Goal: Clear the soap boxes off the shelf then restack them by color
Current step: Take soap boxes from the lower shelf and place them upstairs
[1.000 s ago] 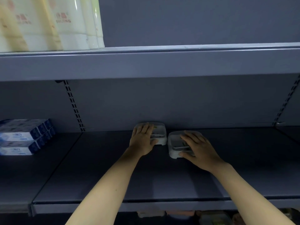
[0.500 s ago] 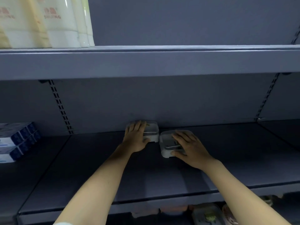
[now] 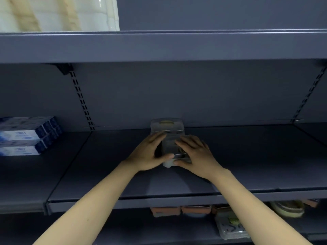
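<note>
Dim, bluish light under the shelf [image 3: 159,174]; brighter up top (the white packs [image 3: 58,13] almost glare). Both hands smear with motion blur, and edges bow outward.

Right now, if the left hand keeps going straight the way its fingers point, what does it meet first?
The left hand already touches the front soap box; going on, it would probably meet the rear soap box, then the shelf's back wall. Depth is unclear.

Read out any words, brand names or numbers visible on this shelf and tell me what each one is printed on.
Nothing can be read for certain.
Blue and white boxes: blue logo marks, too blurred.
Cream bottles: no print in view.
Clear soap box: yellow label, too small.
Packet on lower shelf: dark markings, illegible.
</note>
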A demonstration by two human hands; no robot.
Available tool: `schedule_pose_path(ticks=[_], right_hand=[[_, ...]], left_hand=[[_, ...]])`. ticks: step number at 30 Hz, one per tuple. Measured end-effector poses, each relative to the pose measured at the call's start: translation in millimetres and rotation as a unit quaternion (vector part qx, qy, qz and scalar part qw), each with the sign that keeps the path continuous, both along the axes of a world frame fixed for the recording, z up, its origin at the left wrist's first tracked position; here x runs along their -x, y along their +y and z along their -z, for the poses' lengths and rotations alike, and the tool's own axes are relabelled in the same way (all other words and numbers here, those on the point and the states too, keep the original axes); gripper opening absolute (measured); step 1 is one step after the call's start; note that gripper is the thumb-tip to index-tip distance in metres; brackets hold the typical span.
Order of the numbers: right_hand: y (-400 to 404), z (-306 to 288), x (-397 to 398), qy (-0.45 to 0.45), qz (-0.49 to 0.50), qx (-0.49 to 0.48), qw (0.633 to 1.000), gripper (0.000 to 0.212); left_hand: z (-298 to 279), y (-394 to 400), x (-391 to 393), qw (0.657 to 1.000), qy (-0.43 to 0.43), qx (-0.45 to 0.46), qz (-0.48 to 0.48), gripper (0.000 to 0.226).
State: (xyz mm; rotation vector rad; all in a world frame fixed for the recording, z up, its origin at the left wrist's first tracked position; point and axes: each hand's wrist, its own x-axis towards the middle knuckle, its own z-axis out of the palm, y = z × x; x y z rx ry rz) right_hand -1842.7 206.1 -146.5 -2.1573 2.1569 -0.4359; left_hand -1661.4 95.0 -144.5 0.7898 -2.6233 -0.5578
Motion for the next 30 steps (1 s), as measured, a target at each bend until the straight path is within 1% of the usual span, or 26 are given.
schedule_pose_path(ticks=[2, 5, 7, 9, 13, 16, 21, 23, 25, 27, 29, 30], right_hand=[[-2.6, -0.7, -4.6, -0.013, -0.017, -0.006, 1.0, 0.074], [0.3, -1.8, -1.2, -0.061, -0.022, -0.01, 0.998, 0.078], [5.0, -0.5, 3.2, -0.072, -0.016, -0.018, 0.997, 0.079], [8.5, 1.6, 5.5, -0.086, -0.011, -0.014, 0.996, 0.076], [5.8, 1.4, 4.6, -0.103, -0.014, 0.029, 0.994, 0.067], [-0.3, -6.9, 6.4, -0.121, -0.019, 0.062, 0.991, 0.066], [-21.1, -33.0, 6.9, -0.086, -0.035, 0.116, 0.989, 0.064], [-34.8, -41.4, 6.1, -0.076, -0.033, 0.139, 0.987, 0.063], [-50.7, -44.6, 6.2, -0.07, -0.03, 0.152, 0.985, 0.06], [-66.0, -42.3, 6.3, -0.056, -0.03, 0.131, 0.989, 0.058], [-76.9, -36.7, 6.5, -0.033, -0.03, 0.103, 0.994, 0.055], [-80.8, -33.5, 7.7, -0.021, -0.028, 0.101, 0.994, 0.055]], left_hand=[[2.5, 7.3, -6.3, 0.999, -0.042, -0.009, -0.004, 0.104], [8.4, 18.3, -10.9, 0.996, -0.062, -0.054, -0.026, 0.104], [11.9, 25.9, -8.6, 0.995, -0.051, -0.072, -0.04, 0.101], [12.8, 31.7, -2.0, 0.995, -0.039, -0.066, -0.059, 0.097], [8.0, 35.2, 7.4, 0.996, -0.014, -0.036, -0.085, 0.087], [-3.6, 31.9, 5.1, 0.996, 0.02, -0.029, -0.085, 0.084], [-27.3, 13.1, 5.4, 0.994, 0.042, -0.003, -0.101, 0.084], [-34.4, 1.5, 9.6, 0.993, 0.044, 0.022, -0.105, 0.082], [-38.8, -10.7, 15.1, 0.992, 0.025, 0.065, -0.109, 0.077], [-39.2, -20.6, 21.2, 0.987, -0.022, 0.113, -0.112, 0.071], [-36.7, -26.4, 28.2, 0.975, -0.08, 0.173, -0.115, 0.067], [-35.0, -28.7, 31.8, 0.97, -0.095, 0.195, -0.111, 0.065]])
